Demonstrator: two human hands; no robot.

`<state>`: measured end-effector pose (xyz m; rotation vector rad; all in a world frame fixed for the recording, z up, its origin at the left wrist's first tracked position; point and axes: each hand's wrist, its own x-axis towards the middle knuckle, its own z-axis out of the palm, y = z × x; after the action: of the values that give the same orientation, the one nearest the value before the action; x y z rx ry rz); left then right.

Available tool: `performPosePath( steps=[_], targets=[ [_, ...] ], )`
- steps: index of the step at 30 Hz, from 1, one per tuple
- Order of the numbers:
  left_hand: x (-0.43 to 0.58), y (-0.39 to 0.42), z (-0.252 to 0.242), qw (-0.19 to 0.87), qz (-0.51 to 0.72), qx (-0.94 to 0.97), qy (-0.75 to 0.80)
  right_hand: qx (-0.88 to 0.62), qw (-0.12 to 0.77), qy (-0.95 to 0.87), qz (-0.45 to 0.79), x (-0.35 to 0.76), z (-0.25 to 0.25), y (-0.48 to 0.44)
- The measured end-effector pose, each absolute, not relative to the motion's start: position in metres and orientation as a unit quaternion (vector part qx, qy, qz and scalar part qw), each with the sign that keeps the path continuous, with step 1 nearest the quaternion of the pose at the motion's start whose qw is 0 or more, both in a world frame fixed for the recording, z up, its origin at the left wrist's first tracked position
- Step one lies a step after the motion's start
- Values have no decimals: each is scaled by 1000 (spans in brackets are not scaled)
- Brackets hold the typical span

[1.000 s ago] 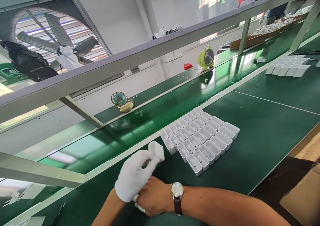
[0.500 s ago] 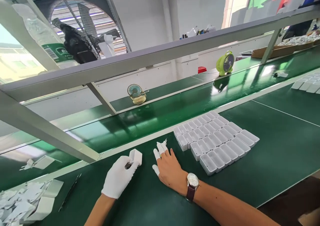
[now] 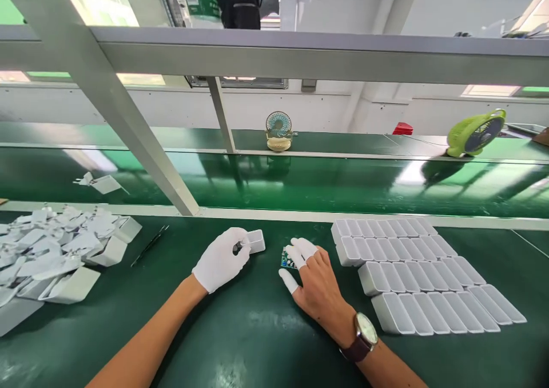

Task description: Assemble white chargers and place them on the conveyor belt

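Note:
My left hand [image 3: 223,260], in a white glove, is closed on a small white plastic case [image 3: 256,241] just above the green table [image 3: 257,331]. To its right, my right hand [image 3: 309,268], with white finger cots and a wristwatch [image 3: 366,329], has its fingers over a small green circuit board [image 3: 288,258]. Thumb and forefinger are apart at the board's edge; the fingertips touch or cover its upper right part. Right of this hand, rows of open white cases [image 3: 412,276] stand close together.
At the left lies a heap of white parts [image 3: 64,245] with white boxes, and a thin black tool [image 3: 150,245] beside it. Behind the table edge runs a green belt [image 3: 300,185]. A slanted metal post [image 3: 141,130] meets the edge. Two small fans [image 3: 278,131] [image 3: 476,133] stand beyond.
The head view has turned left and levelled, showing more of the heap. A green board now shows under my right hand, where a white plug-like piece was seen before. My left hand still holds the case.

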<state>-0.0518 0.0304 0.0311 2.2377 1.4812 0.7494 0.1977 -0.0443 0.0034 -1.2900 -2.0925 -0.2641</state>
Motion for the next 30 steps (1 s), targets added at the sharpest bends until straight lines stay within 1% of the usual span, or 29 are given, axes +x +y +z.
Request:
performPosePath(
  steps=[3, 6, 9, 13, 16, 19, 21, 24, 30],
  targets=[
    [-56, 30, 30, 219, 272, 795, 495, -531, 289, -792, -80, 209, -5, -34],
    [-59, 30, 29, 268, 286, 797, 459, -537, 260, -801, -45, 217, -15, -28],
    [-60, 33, 29, 292, 305, 795, 435, -528, 250, -812, -20, 222, -21, -26],
    [-60, 34, 27, 314, 310, 764, 470, -515, 250, -819, -25, 225, -21, -26],
    [-56, 29, 24, 318, 273, 757, 501, -509, 257, -821, -27, 226, -20, -26],
    [-49, 25, 17, 298, 217, 777, 510, -502, 264, -824, -20, 225, -20, -25],
    [-44, 24, 12, 281, 198, 782, 520, -501, 277, -819, -27, 223, -19, -25],
    [-39, 24, 8, 269, 203, 782, 525, -502, 317, -804, -31, 217, -15, -27],
    [-33, 17, 2, 247, 254, 799, 486, -480, 414, -770, 77, 207, 5, -36]
  ],
)
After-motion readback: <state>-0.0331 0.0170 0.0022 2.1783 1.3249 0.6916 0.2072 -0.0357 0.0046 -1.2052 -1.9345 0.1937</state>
